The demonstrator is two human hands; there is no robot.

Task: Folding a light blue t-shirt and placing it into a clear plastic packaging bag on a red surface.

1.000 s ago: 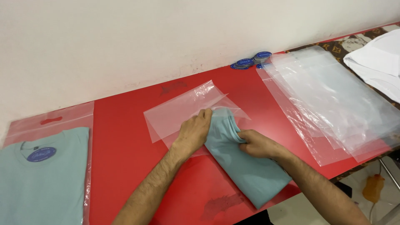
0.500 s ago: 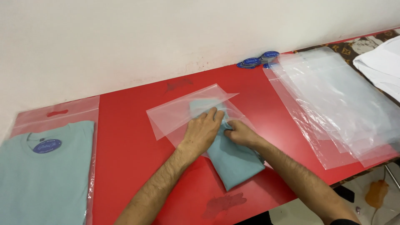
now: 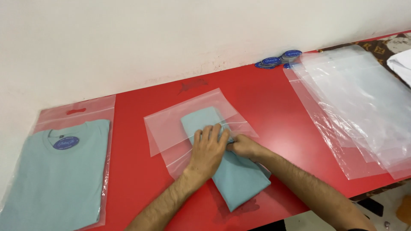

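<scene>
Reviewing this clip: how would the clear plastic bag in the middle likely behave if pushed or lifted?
The clear bag looks thin and wrinkled, so probably floppy and very light. On the smooth red table it may slide; the left hand presses on it. The folded shirt inside adds some weight.

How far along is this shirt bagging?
Done: one bagged shirt lies at the left, sealed in plastic with a blue round tag. In hand: the left hand and right hand press a folded teal shirt partway into a clear bag; its lower half sticks out. Left: a stack of empty bags at the right.
</scene>
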